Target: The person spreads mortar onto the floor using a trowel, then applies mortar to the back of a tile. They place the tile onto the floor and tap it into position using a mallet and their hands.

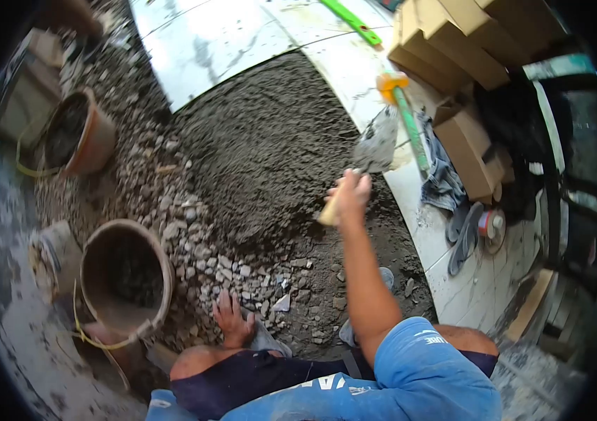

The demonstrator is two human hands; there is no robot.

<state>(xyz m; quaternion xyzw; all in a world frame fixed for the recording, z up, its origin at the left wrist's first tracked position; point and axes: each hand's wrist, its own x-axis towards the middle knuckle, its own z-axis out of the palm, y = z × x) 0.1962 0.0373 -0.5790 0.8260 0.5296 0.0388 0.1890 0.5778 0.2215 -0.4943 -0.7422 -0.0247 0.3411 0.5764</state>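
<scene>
My right hand is closed around the wooden handle of a trowel. The trowel's mortar-smeared blade points away from me, over the right edge of the wet mortar bed and the white tile beside it. Low at the front, my left hand is held with its fingers spread, nothing in it, close over the loose gravel by my left knee. Dark, rough mortar fills the middle, bordered by marbled white tiles at the back.
Two buckets with dark mix stand at left, near a dirty white container. On the right tiles lie a mallet, a grey cloth, slippers and cardboard boxes. A green level lies at the back.
</scene>
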